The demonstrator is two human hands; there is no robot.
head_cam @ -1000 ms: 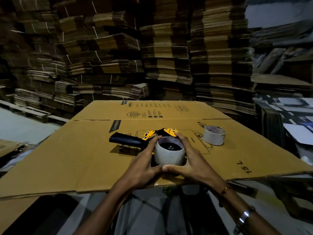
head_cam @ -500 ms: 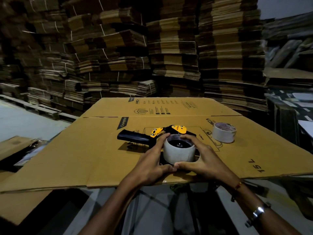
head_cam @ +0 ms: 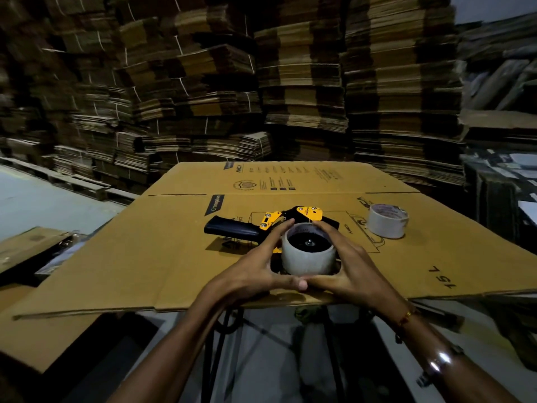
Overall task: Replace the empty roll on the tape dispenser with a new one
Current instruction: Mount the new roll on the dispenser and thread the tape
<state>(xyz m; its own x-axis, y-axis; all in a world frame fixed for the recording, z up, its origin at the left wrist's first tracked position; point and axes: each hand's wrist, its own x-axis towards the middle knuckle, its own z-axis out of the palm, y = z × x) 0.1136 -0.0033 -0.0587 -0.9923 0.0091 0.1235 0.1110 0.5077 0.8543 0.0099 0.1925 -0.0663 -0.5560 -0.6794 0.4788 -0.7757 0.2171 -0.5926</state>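
A black and yellow tape dispenser (head_cam: 232, 229) lies flat on a flattened cardboard sheet (head_cam: 151, 257), handle pointing left. A white tape roll (head_cam: 308, 261) sits on the dispenser's hub, its dark centre facing up. My left hand (head_cam: 255, 271) and my right hand (head_cam: 351, 269) cup this roll from either side, fingers on its rim and thumbs meeting in front of it. A second white roll (head_cam: 386, 221) stands apart on the cardboard to the right.
High stacks of flattened cartons (head_cam: 305, 91) fill the background right behind the cardboard sheet. More cardboard pieces (head_cam: 26, 248) lie at the left. The sheet's near edge overhangs a dark stand (head_cam: 229, 330) and grey floor.
Both hands stay around the roll on the dispenser. The view has shifted slightly; nothing else on the cardboard has moved.
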